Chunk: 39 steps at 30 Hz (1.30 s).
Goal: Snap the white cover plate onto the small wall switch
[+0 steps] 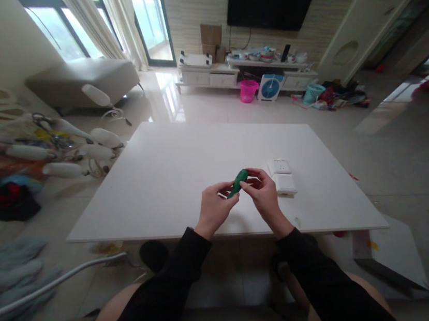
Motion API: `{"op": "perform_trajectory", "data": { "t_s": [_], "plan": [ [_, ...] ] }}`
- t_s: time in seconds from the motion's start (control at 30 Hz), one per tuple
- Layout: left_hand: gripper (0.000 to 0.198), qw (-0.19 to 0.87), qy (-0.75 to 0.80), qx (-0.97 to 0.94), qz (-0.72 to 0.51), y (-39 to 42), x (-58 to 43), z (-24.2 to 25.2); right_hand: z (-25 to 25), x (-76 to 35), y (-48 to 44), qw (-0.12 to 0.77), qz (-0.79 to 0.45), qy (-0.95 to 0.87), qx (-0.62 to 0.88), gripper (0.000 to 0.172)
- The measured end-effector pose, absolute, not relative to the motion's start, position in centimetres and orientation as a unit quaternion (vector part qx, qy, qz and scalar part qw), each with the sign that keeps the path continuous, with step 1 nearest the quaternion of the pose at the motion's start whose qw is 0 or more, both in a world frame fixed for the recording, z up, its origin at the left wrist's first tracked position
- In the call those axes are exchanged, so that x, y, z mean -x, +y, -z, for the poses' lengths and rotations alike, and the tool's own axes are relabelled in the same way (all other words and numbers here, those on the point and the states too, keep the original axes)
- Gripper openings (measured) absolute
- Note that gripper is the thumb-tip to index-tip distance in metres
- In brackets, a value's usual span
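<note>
A small green elongated object (240,177) is held slantwise above the white table, between the fingertips of both hands. Its exact kind is too blurred to make out. My left hand (216,204) pinches the lower left end with thumb and fingers. On the upper right part, my right hand (262,190) is closed with its thumb on the near side. Just right of that hand, a white wall socket (279,166) and a plain white switch-like box (284,184) lie on the table, close together.
The white table (169,176) spreads before me. A tiny pale item (297,221) lies near its front edge. Left of the table stands a lamp with several white shades (96,151). Beyond are a pink basket (248,91) and a blue fan (270,87).
</note>
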State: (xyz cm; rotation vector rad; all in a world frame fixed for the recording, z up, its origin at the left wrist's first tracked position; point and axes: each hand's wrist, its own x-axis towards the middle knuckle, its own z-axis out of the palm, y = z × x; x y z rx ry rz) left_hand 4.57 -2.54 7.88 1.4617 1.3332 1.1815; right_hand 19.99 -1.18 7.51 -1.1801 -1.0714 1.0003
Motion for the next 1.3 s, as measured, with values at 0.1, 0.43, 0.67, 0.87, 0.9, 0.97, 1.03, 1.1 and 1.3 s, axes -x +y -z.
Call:
{"op": "perform_trajectory", "data": {
  "t_s": [0.1,0.43,0.67,0.87,0.9,0.97,1.03,1.1,1.3],
  "plan": [
    [0.027,0.397,0.529,-0.584,-0.471,-2.7,-4.7,-7.9,-7.7,-20.2,-1.4,0.589,-0.425,-0.466,0.505,0.042],
    [0.032,0.376,0.512,-0.604,-0.482,-3.1,-5.2,-7.8,-7.8,-21.2,-1.7,0.574,-0.407,-0.496,0.51,0.038],
    [0.035,0.379,0.512,-0.603,-0.48,-3.4,-5.5,-7.8,-8.2,-21.1,-1.9,0.556,-0.379,-0.51,0.536,0.036],
    [0.019,0.372,0.504,-0.599,-0.499,-3.4,-5.6,-7.4,-8.0,-21.1,-1.9,0.548,-0.37,-0.52,0.541,0.037],
    [0.017,0.37,0.504,-0.597,-0.502,-3.4,-5.6,-7.3,-7.9,-21.1,-1.9,0.547,-0.369,-0.521,0.542,0.038],
    [0.014,0.367,0.505,-0.594,-0.507,-3.4,-5.6,-7.1,-7.9,-21.1,-1.9,0.544,-0.365,-0.52,0.547,0.039],
    [0.012,0.364,0.507,-0.592,-0.51,-3.4,-5.7,-6.9,-7.9,-21.0,-1.8,0.542,-0.364,-0.519,0.551,0.04],
    [0.011,0.363,0.51,-0.591,-0.51,-3.4,-5.7,-6.9,-7.9,-20.9,-1.9,0.541,-0.366,-0.518,0.553,0.041],
    [0.008,0.36,0.515,-0.584,-0.513,-3.5,-5.8,-7.0,-8.1,-20.7,-2.0,0.542,-0.368,-0.516,0.552,0.042]
  ]
}}
